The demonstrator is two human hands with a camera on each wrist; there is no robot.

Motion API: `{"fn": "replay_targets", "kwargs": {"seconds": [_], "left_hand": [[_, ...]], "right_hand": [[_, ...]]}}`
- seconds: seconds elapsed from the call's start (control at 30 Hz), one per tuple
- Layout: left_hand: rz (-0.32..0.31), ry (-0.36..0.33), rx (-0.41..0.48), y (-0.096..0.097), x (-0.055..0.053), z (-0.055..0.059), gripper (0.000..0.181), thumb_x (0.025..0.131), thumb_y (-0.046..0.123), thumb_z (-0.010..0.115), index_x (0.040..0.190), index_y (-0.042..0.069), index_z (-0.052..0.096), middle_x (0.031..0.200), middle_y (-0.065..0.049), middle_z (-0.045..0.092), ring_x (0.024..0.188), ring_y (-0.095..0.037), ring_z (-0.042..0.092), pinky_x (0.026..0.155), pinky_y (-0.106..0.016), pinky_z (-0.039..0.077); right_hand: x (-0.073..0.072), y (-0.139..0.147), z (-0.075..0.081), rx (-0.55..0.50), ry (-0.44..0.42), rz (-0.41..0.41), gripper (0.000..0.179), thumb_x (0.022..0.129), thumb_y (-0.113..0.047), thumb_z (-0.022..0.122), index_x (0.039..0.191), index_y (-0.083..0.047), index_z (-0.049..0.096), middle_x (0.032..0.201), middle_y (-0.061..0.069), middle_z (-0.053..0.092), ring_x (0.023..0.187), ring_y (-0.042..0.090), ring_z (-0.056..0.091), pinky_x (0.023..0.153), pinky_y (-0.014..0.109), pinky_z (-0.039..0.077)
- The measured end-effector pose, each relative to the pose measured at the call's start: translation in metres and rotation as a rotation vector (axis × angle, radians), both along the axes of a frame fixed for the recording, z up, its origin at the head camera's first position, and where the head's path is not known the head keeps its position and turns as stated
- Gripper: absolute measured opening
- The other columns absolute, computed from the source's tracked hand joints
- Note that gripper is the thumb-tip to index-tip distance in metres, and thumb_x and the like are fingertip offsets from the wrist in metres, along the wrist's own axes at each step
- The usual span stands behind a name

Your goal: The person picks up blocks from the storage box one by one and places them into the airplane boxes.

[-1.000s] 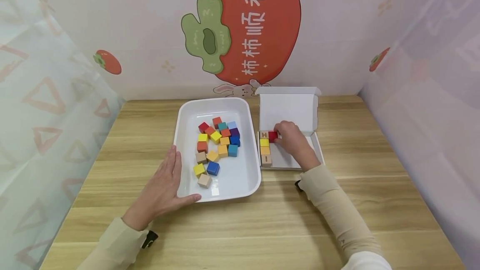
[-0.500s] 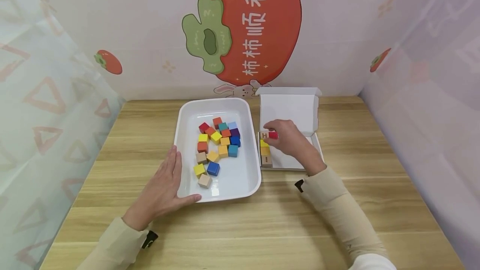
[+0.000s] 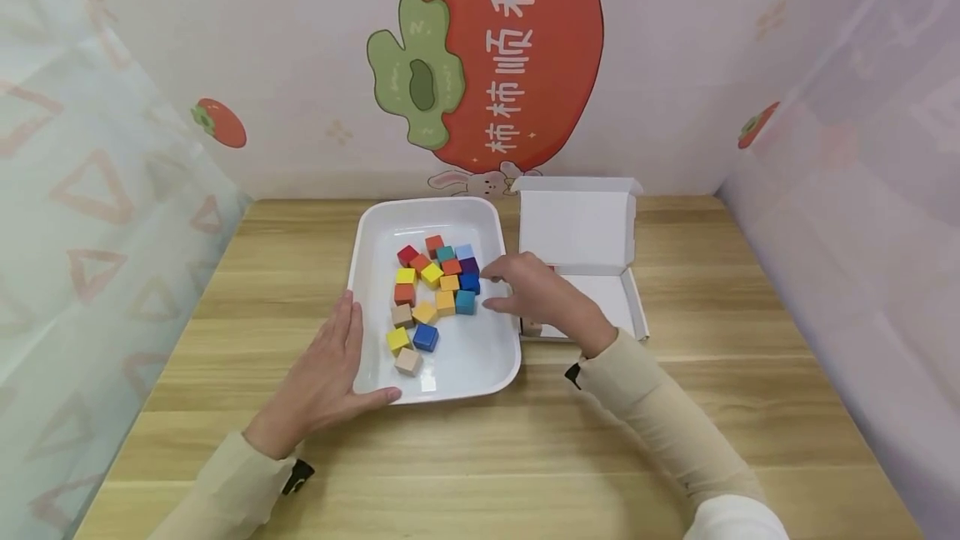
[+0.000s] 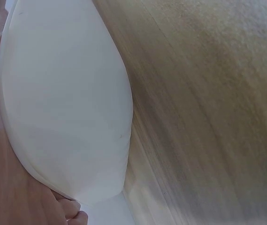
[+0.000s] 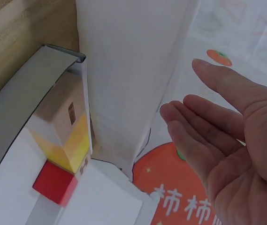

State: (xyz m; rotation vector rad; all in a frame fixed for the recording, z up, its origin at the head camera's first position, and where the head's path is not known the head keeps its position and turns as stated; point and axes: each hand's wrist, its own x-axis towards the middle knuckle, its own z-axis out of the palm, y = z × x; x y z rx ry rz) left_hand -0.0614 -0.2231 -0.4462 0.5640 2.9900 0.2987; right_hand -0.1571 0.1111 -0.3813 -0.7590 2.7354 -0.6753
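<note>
We rest our left hand (image 3: 322,377), fingers straight, against the near-left corner of the tray (image 3: 468,361); our right hand (image 3: 543,298), empty, thumb and fingers parted, hovers over its right edge, near the cubes (image 3: 448,282) inside

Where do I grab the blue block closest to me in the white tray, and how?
Probably pinch the blue block by its left and right sides, coming down from above and a bit from the right. It's a flat-sided cube, and the white tray is bare to its right. A yellow block sits close on its left, so that side looks tighter.
</note>
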Motion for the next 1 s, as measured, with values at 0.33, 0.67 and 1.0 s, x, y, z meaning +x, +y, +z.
{"fn": "replay_targets", "kwargs": {"seconds": [0.33,0.67,1.0], "left_hand": [[0.002,0.001,-0.001,-0.002,-0.002,0.000,0.133,0.082,0.083,0.061,0.167,-0.005,0.008,0.178,-0.023,-0.003,0.165,-0.045,0.009,0.127,-0.063,0.028],[-0.008,0.019,-0.011,0.000,0.000,-0.002,0.131,0.083,0.084,0.060,0.166,-0.007,0.013,0.177,-0.026,0.003,0.164,-0.046,0.011,0.128,-0.063,0.028],[-0.005,0.036,-0.002,0.001,0.002,-0.001,0.131,0.083,0.083,0.060,0.166,-0.007,0.014,0.177,-0.026,0.004,0.163,-0.047,0.013,0.126,-0.063,0.030]], "right_hand": [[-0.011,-0.031,-0.014,0.167,0.029,0.079,0.044,0.092,-0.024,0.084,0.131,-0.007,0.074,0.122,0.011,0.078,0.108,0.024,0.073,0.097,0.040,0.064],[-0.020,-0.047,-0.033,0.337,0.023,0.052,0.035,0.095,-0.026,0.081,0.122,-0.005,0.073,0.110,0.011,0.074,0.094,0.023,0.064,0.094,0.035,0.064],[-0.018,-0.046,-0.036,0.239,0.011,0.019,0.033,0.095,-0.023,0.081,0.122,-0.006,0.073,0.109,0.008,0.073,0.095,0.022,0.063,0.094,0.034,0.064]]}}
